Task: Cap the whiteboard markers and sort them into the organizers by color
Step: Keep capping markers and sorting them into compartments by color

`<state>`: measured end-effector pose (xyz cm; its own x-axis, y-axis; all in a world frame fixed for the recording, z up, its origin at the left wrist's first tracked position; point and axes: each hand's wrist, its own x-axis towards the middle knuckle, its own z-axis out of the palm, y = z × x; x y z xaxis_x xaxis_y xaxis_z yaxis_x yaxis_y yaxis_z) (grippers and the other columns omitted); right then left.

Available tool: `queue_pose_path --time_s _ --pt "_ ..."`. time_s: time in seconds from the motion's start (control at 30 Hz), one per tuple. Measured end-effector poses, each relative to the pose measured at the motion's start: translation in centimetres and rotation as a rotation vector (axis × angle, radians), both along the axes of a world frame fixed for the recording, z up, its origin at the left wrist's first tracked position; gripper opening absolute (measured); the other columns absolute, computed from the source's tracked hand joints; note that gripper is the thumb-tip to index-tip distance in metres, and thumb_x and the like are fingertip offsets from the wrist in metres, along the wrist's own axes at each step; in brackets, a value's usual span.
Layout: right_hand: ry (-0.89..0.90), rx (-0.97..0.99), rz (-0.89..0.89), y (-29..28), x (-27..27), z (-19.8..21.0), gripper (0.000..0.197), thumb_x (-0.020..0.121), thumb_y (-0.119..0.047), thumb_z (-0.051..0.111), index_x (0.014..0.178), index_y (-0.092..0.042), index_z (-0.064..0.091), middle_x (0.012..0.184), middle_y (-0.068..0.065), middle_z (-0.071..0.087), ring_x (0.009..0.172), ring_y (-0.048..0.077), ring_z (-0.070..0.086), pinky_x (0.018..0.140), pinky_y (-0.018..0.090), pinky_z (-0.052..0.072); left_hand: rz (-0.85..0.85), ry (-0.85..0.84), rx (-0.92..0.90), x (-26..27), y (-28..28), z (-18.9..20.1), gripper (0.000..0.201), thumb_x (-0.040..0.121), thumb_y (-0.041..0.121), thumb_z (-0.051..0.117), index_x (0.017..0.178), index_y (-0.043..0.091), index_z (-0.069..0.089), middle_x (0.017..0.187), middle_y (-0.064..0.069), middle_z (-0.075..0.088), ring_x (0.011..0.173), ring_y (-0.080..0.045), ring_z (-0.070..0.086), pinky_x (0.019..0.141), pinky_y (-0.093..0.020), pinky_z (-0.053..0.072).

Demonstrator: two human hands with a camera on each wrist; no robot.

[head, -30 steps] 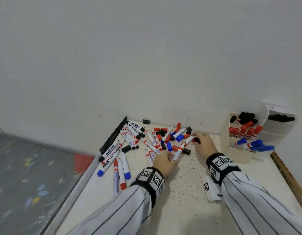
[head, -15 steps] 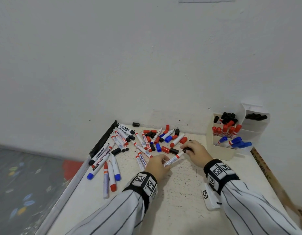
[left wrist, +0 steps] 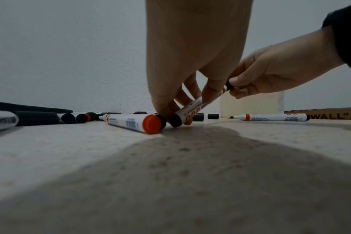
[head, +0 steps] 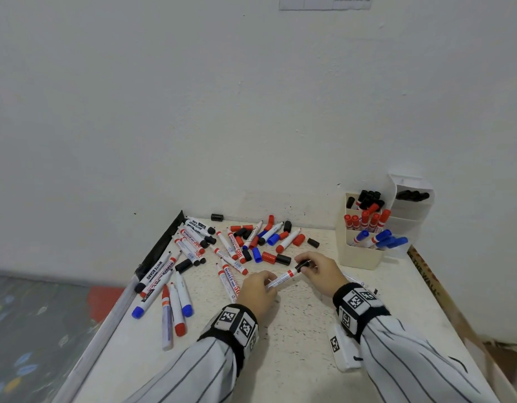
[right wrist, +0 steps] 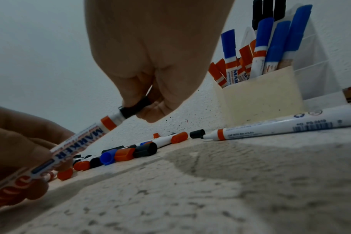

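a capping step is in hand: a white marker point(head: 282, 279) with a red band is held tilted between both hands over the table point(head: 295, 359), its black tail end low by the left hand point(head: 258, 290), which is curled round the barrel. the front end is raised toward the right hand point(head: 321, 271), whose fingertips are pinched on a black cap point(right wrist: 135, 108) that already sits over the tip; whether it is pushed fully home cannot be told. the next move is judged to call for a firm press along the barrel, then for the marker to be carried to the cream organizer point(head: 359, 257) at the right. black caps are seen in its rear compartment, red in the middle and blue in front, so the rear one is judged the likely place. a second, clear organizer point(head: 412, 205) stands beside it against the wall. many markers and loose caps point(head: 251, 242) lie scattered at the back of the table, so much of the task is left. one uncapped marker point(right wrist: 281, 126) lies just beside the right hand, between it and the organizer, and could be knocked on the way across. a red-ended marker point(left wrist: 133, 123) lies close by the left hand's fingertips.
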<state>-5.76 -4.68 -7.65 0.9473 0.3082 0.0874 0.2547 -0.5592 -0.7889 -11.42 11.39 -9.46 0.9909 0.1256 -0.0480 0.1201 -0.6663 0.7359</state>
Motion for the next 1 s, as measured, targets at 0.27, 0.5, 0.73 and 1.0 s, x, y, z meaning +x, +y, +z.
queue_pose_path --time_s 0.27,0.5,0.73,1.0 --pt "0.132 0.08 -0.127 0.5 -0.8 -0.4 0.037 0.092 -0.041 0.049 0.064 -0.016 0.048 0.06 0.0 0.042 0.057 0.013 0.039 0.057 0.027 0.035 -0.036 -0.029 -0.121 -0.7 -0.6 0.3 0.02 0.09 0.028 0.056 0.106 0.017 0.061 0.085 0.011 0.058 0.073 0.0 0.054 0.059 -0.01 0.041" --pt "0.131 0.001 -0.22 1.0 -0.6 -0.5 0.046 0.097 -0.041 0.037 0.058 -0.017 0.041 0.055 -0.001 0.034 0.053 0.014 0.033 0.056 0.028 0.029 -0.014 -0.079 -0.066 -1.3 -1.0 1.0 0.015 0.083 0.018 0.066 0.089 0.023 0.054 0.09 0.005 0.055 0.076 -0.004 0.052 0.059 -0.012 0.039" --pt "0.126 0.012 -0.262 1.2 -0.3 -0.8 0.047 0.098 -0.039 0.034 0.058 -0.016 0.04 0.056 0.0 0.035 0.055 0.015 0.034 0.058 0.029 0.028 -0.032 -0.093 -0.09 -0.8 -0.6 0.6 0.026 0.084 0.028 0.066 0.108 0.019 0.068 0.084 0.015 0.062 0.079 -0.002 0.056 0.072 -0.014 0.041" --pt "0.121 0.074 -0.247 1.6 -0.6 -0.5 0.045 0.099 -0.031 0.035 0.056 -0.018 0.034 0.055 -0.002 0.03 0.053 0.013 0.03 0.054 0.029 0.025 -0.116 -0.051 -0.179 -0.5 -0.3 -0.1 0.017 0.093 0.027 0.054 0.092 0.02 0.07 0.067 0.002 0.058 0.061 -0.009 0.048 0.059 -0.02 0.039"
